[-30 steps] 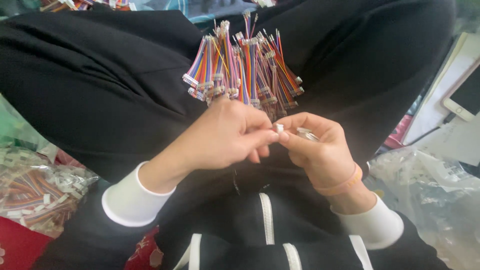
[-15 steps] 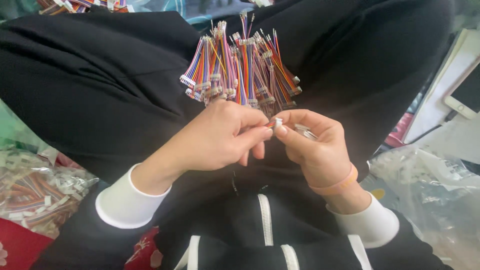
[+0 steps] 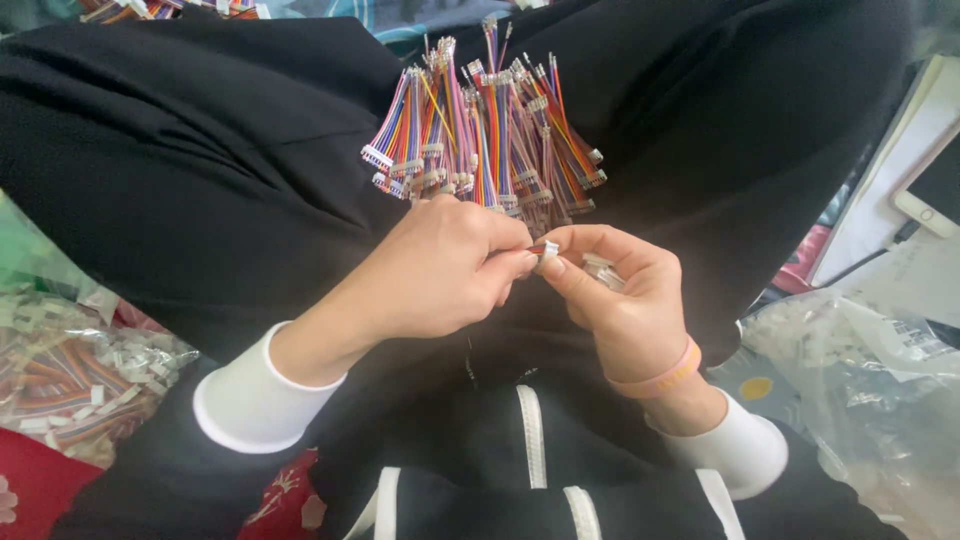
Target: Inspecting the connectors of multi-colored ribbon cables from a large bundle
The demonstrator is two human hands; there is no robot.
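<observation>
My left hand (image 3: 430, 275) and my right hand (image 3: 620, 300) meet over my lap, fingertips pinched together on a small white connector (image 3: 548, 252) with short wires. A few more white connectors (image 3: 600, 272) show in my right palm. Just beyond my hands a pile of multicoloured wire harnesses (image 3: 480, 140) with white plugs lies on my black trousers (image 3: 200, 150). A pink band circles my right wrist.
A clear bag of coloured wire harnesses (image 3: 70, 370) lies at the left. At the right sits a clear plastic bag of small white parts (image 3: 860, 360). A white phone (image 3: 930, 195) and papers lie at the far right edge.
My hands stay pinched together on the connector and have barely shifted; the left forearm has drawn slightly toward me.
</observation>
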